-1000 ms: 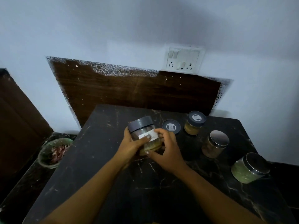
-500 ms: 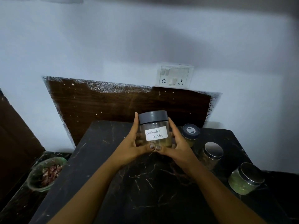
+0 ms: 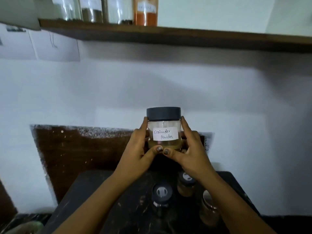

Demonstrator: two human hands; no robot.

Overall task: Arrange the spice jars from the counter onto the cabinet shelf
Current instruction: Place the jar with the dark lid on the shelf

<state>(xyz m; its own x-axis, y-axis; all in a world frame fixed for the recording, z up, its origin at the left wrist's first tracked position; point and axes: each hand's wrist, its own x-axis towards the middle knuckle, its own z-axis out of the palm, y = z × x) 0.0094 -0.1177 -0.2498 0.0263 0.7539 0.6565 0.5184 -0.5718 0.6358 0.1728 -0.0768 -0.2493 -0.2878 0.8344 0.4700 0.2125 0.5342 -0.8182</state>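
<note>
Whereas a second ago the load tilts low over the black veined stone tabletop [image 3: 131,217], it now hangs well above it, before the white wall. Left hand [image 3: 137,149] curls round the left side. Between the hands is the clear glass jar with grey screw lid and white "Coriander powder" label [image 3: 163,130]. Right hand [image 3: 191,149] clamps the right side, thumbs meeting under the label. Long axis vertical, lid up, label toward the camera. Dark wooden shelf [image 3: 185,37] now in view overhead, well apart. Judgement: lift under way, placing not yet done. Free board lies right of the orange-powder jar [image 3: 146,12].
</note>
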